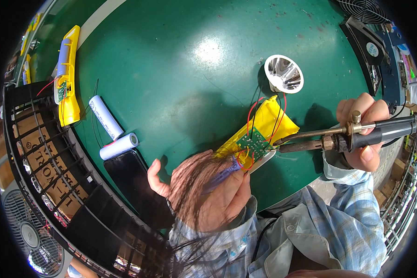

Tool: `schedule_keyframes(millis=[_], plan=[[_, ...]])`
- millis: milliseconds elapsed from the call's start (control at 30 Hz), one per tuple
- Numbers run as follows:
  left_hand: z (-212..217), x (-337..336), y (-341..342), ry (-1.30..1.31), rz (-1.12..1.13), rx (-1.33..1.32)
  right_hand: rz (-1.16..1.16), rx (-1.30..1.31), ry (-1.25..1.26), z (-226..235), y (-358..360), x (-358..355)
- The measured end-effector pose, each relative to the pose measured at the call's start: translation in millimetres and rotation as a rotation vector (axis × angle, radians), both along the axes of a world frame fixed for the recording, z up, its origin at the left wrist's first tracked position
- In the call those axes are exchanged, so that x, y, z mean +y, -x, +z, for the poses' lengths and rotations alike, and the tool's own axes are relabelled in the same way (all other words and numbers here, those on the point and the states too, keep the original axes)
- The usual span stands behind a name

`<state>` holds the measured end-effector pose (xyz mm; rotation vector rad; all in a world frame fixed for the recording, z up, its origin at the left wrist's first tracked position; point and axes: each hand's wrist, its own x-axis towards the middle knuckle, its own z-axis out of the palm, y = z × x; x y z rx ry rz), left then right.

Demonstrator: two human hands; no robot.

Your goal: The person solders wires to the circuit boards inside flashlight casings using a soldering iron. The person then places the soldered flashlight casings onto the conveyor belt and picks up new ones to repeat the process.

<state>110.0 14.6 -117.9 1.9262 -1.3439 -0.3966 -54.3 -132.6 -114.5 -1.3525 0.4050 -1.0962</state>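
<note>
Bright light from above spreads over the green table (pixel 171 69), leaving a white glare ahead of the hands. Dark, soft-edged shadows fall just left of the right hand (pixel 363 132) and beside the shiny cup (pixel 284 74) ahead of it. Strands of hair (pixel 190 185) cross the left hand (pixel 217 199) softly (partly veiling it). Left of that hand, the black rack (pixel 30 96) bows with lens distortion; farther out, the rim turns black.
</note>
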Motion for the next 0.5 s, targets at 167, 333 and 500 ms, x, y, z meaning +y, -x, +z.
schedule_keyframes(millis=[167,333,500], plan=[[1.5,-0.3,-1.8,0.007,-0.051,-0.102,0.040,0.021,-0.025,0.2,2.1,-0.7],[-1.2,2.8,-0.4,0.033,-0.011,-0.040,-0.009,0.083,-0.035,0.7,4.4,1.8],[-0.4,1.7,0.2,0.037,-0.013,-0.067,-0.061,0.142,-0.047,-0.3,4.9,2.7]])
